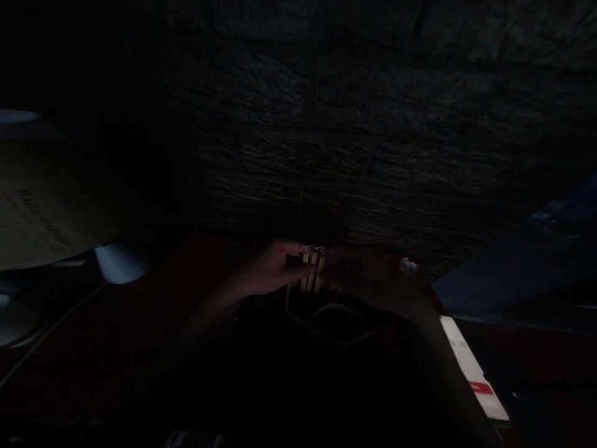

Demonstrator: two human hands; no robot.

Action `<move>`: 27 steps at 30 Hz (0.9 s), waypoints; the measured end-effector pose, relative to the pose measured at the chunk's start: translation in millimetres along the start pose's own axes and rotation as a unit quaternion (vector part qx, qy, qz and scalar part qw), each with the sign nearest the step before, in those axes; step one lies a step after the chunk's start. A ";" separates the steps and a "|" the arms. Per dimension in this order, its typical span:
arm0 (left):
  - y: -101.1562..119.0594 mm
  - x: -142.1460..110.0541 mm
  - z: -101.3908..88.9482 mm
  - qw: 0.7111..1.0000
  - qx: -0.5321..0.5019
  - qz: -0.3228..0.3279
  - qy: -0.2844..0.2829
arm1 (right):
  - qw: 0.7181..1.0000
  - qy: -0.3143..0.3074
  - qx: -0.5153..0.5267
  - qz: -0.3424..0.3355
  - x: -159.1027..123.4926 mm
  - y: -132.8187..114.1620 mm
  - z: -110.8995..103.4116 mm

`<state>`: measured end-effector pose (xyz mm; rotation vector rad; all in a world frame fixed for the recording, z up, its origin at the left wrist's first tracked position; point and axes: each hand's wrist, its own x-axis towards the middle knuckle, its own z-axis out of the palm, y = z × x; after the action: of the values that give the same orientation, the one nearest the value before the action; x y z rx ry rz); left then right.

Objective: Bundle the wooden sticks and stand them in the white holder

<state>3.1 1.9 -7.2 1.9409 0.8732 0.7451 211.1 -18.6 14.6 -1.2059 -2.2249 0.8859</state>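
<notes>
The scene is very dark. Near the middle, my left hand (270,270) has its thumb and fingers closed on a small bundle of pale sticks (308,281), which stand roughly upright. Small bright glints show at their top end; what makes them I cannot make out. My right hand (359,277) meets the bundle from the other side, its fingers bent against it and mostly lost in shadow. Just below the sticks is a dark container with a thin angular rim (342,343), and a curved edge shows inside it.
A rough stone-like wall (298,124) rises behind. A brown printed bag or box (51,205) is at left, with a white cup-like object (121,264) below it. At right lies a bright phone-like screen (473,367); a small shiny crumpled thing (408,266) sits beyond my right hand.
</notes>
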 end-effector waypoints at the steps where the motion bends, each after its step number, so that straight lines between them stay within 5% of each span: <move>1: -1.1 0.2 -0.2 1.000 -0.005 -0.002 -0.005 | 1.000 -0.005 0.001 0.006 -0.3 -0.5 -1.1; 8: -5.9 2.2 1.9 1.000 -0.007 -0.004 -0.009 | 0.993 0.026 0.115 0.012 -7.9 4.9 -12.9; 21: -2.7 0.5 2.3 0.999 0.040 0.004 0.010 | 0.996 0.014 0.089 -0.007 -6.4 3.9 -12.8; 27: -1.4 -0.6 0.7 0.999 0.049 0.004 0.012 | 0.986 0.071 0.148 -0.005 -9.3 6.8 -11.6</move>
<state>2.8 1.6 -8.8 2.0256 0.9326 0.7439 227.1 -20.1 16.9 -1.0814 -1.9057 1.0477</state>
